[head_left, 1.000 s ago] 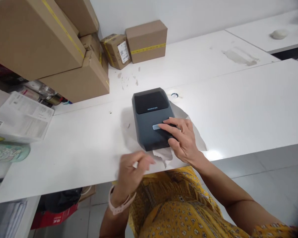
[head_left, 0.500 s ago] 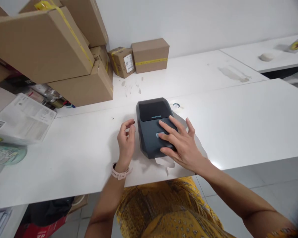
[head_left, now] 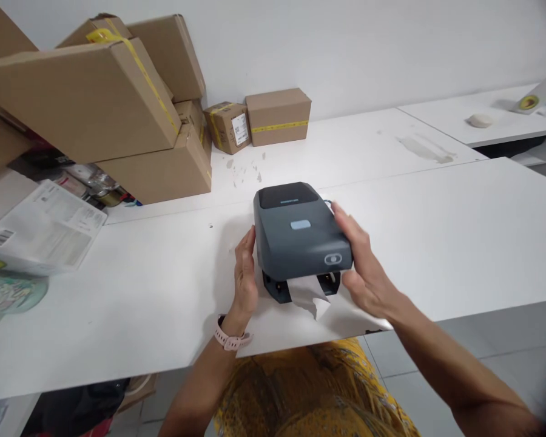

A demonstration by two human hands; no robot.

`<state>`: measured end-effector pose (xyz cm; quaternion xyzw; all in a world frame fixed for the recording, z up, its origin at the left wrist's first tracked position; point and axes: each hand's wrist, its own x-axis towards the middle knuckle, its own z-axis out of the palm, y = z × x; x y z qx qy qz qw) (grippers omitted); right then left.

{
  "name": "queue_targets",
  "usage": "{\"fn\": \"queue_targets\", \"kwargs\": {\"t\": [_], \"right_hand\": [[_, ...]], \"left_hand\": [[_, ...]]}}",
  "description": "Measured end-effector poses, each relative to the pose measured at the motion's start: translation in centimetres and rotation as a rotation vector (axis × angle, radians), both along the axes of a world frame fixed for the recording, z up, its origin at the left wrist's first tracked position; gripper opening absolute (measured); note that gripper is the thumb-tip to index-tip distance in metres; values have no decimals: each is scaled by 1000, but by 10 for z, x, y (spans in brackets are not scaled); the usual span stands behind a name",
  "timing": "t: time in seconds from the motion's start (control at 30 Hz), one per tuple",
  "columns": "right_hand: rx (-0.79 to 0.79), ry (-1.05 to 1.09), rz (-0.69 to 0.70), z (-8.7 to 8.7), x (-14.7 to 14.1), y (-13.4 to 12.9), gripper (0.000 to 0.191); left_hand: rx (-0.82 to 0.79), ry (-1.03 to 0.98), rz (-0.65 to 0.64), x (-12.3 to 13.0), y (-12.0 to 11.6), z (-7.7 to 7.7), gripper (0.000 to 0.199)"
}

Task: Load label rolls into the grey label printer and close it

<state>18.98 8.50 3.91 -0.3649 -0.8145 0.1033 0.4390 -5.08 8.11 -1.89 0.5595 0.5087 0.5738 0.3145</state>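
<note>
A dark blue-grey device (head_left: 286,237) with a light blue button (head_left: 300,224) stands near the table's front edge. Its lid is raised at the front, showing a gap with dark inner parts. Torn white paper (head_left: 307,294) sticks out of that gap. My right hand (head_left: 364,267) grips the lid's right front corner, thumb below and fingers along the side. My left hand (head_left: 246,273) rests against the device's left side with fingers stretched out, holding nothing. A pink watch strap (head_left: 232,340) is on my left wrist.
Cardboard boxes (head_left: 95,103) are stacked at the back left, with two small boxes (head_left: 279,118) beside them by the wall. A white printed box (head_left: 45,224) and a greenish clear container (head_left: 16,294) stand at the left. A round white object (head_left: 481,120) lies at the far right.
The device's lid has lifted at the front, baring the paper. My right hand has moved from the top to the lid's right corner. My left hand has come against the left side.
</note>
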Motion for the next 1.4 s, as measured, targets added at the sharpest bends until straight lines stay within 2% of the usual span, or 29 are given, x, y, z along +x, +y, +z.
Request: {"fn": "queue_targets", "kwargs": {"t": [0.13, 0.2, 0.3, 0.4, 0.5, 0.6, 0.67, 0.77, 0.87, 0.93, 0.97, 1.03, 1.1, 1.13, 1.23, 1.4], "right_hand": [[149, 56, 49, 49, -12, 53, 69], [152, 142, 42, 72, -23, 81, 67], [105, 228, -57, 98, -36, 128, 79], [28, 264, -83, 108, -43, 187, 89], [-14, 190, -19, 106, -47, 247, 100], [4, 166, 34, 105, -51, 281, 108], [-13, 177, -18, 107, -53, 276, 107], [78, 206, -178, 107, -52, 227, 88], [470, 220, -225, 93, -44, 159, 50], [629, 91, -96, 74, -38, 124, 31], [604, -30, -18, 64, -35, 112, 29], [381, -322, 126, 43, -32, 99, 29], [132, -569, 192, 27, -32, 97, 29], [71, -654, 216, 21, -33, 99, 30], [47, -863, 298, 13, -40, 107, 31], [7, -1030, 381, 16, -48, 108, 35]], "left_hand": [[-61, 23, -64, 2, -1, 2, 62], [-59, 89, -77, 2, -2, 3, 62], [-48, 142, -86, 0, -1, 3, 54], [-29, 172, -86, -2, 0, 2, 50], [-10, 221, -92, -3, 1, 1, 46], [4, 296, -99, -4, 1, 3, 39], [8, 356, -107, -4, 0, 4, 37], [19, 417, -106, -3, 0, 4, 38], [44, 434, -94, -2, 0, 2, 40], [60, 439, -87, -2, 0, 1, 42], [67, 442, -82, -2, 1, 0, 42], [89, 456, -65, -2, 1, 0, 41], [123, 480, -44, -2, 1, 0, 40], [141, 494, -38, -2, 1, 0, 40], [187, 532, -30, -3, 1, -1, 41], [238, 584, -16, -4, 3, -1, 44]]}}
